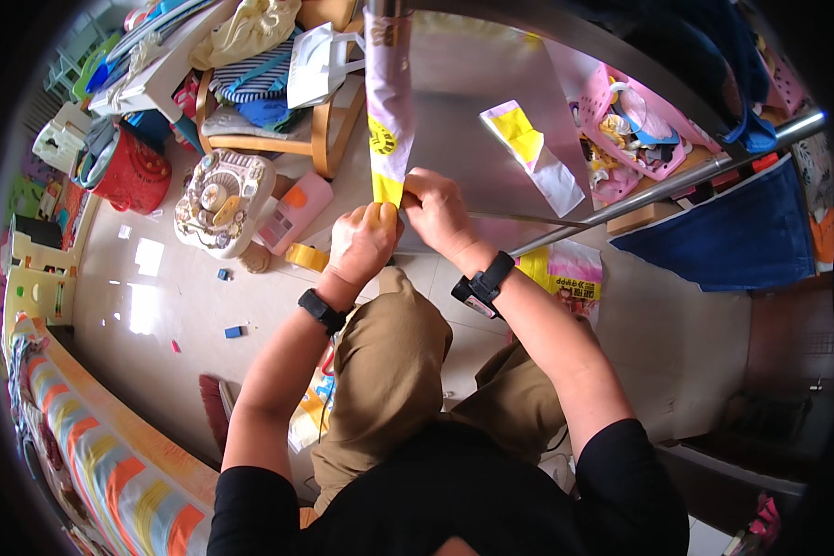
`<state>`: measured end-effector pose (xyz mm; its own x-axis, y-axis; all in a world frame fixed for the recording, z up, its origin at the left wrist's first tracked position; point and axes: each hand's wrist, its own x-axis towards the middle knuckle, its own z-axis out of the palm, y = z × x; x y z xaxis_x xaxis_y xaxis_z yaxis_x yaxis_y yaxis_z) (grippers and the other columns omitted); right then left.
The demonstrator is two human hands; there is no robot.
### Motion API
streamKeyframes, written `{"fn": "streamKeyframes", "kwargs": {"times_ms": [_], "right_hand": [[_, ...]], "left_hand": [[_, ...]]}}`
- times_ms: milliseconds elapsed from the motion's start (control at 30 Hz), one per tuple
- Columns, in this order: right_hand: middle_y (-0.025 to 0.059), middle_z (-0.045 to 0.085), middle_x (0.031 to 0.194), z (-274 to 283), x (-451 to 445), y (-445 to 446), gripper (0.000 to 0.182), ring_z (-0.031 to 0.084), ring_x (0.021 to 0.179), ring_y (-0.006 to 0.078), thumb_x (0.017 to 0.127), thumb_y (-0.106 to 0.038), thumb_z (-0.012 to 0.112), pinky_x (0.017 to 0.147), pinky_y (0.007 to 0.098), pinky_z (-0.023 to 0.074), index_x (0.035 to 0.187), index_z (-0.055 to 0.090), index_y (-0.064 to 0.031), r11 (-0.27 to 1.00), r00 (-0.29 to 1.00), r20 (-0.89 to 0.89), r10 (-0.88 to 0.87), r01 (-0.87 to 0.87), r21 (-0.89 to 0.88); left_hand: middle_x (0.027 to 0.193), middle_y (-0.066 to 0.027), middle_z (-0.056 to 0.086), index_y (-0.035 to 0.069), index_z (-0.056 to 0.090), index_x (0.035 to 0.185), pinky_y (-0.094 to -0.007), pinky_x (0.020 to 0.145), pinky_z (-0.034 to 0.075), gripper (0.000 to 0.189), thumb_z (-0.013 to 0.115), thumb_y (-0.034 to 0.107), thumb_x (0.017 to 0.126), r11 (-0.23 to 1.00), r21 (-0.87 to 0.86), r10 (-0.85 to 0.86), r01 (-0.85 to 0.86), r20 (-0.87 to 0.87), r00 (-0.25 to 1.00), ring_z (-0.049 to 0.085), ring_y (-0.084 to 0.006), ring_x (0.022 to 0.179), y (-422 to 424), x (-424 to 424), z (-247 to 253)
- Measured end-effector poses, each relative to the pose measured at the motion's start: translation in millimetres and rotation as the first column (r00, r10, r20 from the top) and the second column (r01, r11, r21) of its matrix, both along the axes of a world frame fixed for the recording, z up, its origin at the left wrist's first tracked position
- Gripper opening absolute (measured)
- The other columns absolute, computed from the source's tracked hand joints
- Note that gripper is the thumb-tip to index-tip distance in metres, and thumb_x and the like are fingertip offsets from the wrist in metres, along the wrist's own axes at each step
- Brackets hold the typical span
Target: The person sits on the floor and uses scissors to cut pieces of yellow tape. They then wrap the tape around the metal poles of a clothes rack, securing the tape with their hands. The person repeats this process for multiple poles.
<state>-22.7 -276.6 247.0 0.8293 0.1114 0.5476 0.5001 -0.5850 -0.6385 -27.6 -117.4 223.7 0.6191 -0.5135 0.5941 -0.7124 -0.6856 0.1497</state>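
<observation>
A pink and yellow printed sheet wrapping (392, 90) surrounds an upright metal post (388, 7), whose bare top shows at the picture's upper edge. At the wrapping's lower, yellow end, my left hand (365, 240) is closed around it with the knuckles up. My right hand (438, 208) pinches the edge of the same end from the right, thumb and fingers together. Both hands almost meet, and they hide the post below. A loose, creased strip of similar sheet (534, 158) lies on the shiny metal surface (459, 90) to the right.
A steel rail (639, 208) crosses on the right, beside a pink basket (650, 132) of small items. On the left floor are a baby activity walker tray (224, 201), a roll of yellow tape (307, 257) and a red bucket (132, 170). A printed bag (566, 274) lies under the rail.
</observation>
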Motion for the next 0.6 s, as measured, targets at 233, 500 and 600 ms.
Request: {"fn": "streamKeyframes", "kwargs": {"times_ms": [233,500,600], "right_hand": [[0.0131,0.062,0.078,10,-6,-9,0.018,0.062,0.069,0.0322,0.082,-0.016,0.073,0.064,0.0394,0.0504,0.083,0.066,-0.0002,0.99,0.983,-0.132,0.127,-0.117,0.079],[0.0125,0.065,0.079,1,-1,-12,0.012,0.065,0.069,0.0292,0.082,-0.009,0.075,0.064,0.0363,0.0502,0.09,0.071,-0.0016,0.983,0.98,-0.124,0.155,-0.14,0.117],[0.0124,0.065,0.079,-1,-2,-14,0.009,0.064,0.069,0.0297,0.082,-0.008,0.073,0.064,0.0367,0.0492,0.089,0.072,-0.0027,0.972,0.978,-0.108,0.18,-0.16,0.174]], "left_hand": [[0.069,-0.0054,0.055,0.008,0.052,0.079,-0.0357,0.053,0.049,0.018,0.069,0.015,0.081,1.0,-0.022,0.005,-0.005,-0.016,1.0,0.06,-0.023,0.062,-3,-2,-6],[0.071,-0.0079,0.06,0.004,0.061,0.088,-0.035,0.054,0.048,0.014,0.07,0.013,0.088,0.856,-0.471,0.013,-0.212,-0.391,0.92,0.059,-0.0226,0.055,9,-21,16],[0.089,-0.0098,0.061,0.001,0.06,0.109,-0.0286,0.057,0.049,0.027,0.072,0.011,0.088,0.84,-0.516,-0.026,-0.17,-0.351,0.936,0.058,-0.0161,0.059,9,-8,50]]}}
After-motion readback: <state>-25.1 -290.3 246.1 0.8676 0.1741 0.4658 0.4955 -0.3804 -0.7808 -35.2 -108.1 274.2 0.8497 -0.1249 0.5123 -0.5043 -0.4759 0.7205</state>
